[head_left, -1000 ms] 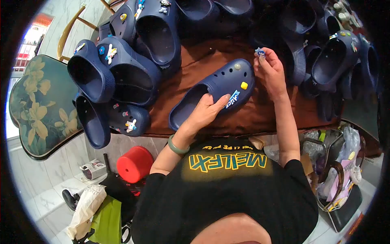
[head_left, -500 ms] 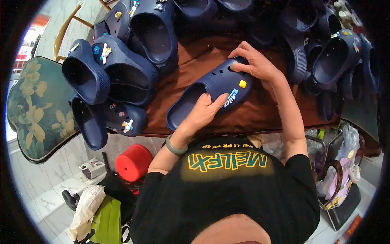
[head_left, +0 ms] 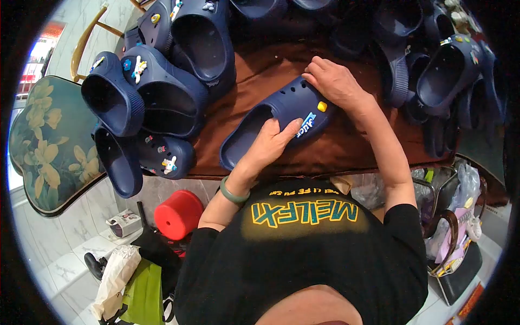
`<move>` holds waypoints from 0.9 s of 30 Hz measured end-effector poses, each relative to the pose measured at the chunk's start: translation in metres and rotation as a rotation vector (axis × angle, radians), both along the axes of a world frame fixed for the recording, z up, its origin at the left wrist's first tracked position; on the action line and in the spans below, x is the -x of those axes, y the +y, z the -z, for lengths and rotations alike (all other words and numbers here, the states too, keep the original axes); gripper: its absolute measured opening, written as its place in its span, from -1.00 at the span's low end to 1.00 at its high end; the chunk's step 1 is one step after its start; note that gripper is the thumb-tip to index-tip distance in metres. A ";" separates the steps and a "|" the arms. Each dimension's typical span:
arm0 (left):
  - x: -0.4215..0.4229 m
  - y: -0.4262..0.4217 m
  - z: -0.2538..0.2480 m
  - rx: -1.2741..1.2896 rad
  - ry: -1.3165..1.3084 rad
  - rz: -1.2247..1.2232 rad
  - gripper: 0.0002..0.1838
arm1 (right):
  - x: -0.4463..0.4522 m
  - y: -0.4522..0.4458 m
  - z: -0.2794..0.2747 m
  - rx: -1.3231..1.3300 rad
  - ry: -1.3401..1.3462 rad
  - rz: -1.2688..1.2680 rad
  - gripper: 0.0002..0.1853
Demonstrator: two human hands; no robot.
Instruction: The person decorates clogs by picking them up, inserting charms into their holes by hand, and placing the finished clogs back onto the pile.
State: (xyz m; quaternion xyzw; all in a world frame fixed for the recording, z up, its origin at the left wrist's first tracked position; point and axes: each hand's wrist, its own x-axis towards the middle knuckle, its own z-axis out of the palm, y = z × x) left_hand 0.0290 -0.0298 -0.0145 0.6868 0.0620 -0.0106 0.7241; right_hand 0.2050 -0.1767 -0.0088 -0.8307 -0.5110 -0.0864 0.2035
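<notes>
A navy clog (head_left: 244, 130) lies tilted over the brown cloth, toe toward the upper right. On its upper are a blue-and-white letter charm (head_left: 306, 125) and a yellow charm (head_left: 322, 106), with several open holes near the toe. My left hand (head_left: 273, 142), a green bangle at its wrist, grips the clog at the foot opening; its thumb rests beside the letter charm and its other fingers are hidden by the clog. Over the toe, my right hand (head_left: 338, 84) is closed with curled fingers against the clog's edge. Whether a small piece sits under those fingers is hidden.
Several navy clogs with charms (head_left: 162, 86) are piled at the left, and more clogs (head_left: 449, 76) stand at the right. Brown cloth (head_left: 357, 146) covers the table. Below are a red stool (head_left: 179, 215), a green bag (head_left: 143, 292) and a basket of plastic-wrapped items (head_left: 452, 233).
My right hand has turned over the toe; its thumb, earlier pressed on top by a hole, is now out of sight. The clog and left hand have shifted slightly left.
</notes>
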 end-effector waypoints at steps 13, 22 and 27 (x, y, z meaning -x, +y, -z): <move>-0.001 0.005 -0.003 0.032 0.060 0.073 -0.68 | -0.019 0.011 0.019 -0.135 0.045 0.158 -0.71; 0.001 0.001 -0.011 0.134 0.038 0.053 -0.68 | -0.008 -0.031 0.042 -0.879 1.361 0.543 -0.60; 0.000 0.000 -0.007 0.161 0.050 0.073 -0.62 | 0.016 -0.044 0.017 -1.272 1.737 0.513 -0.66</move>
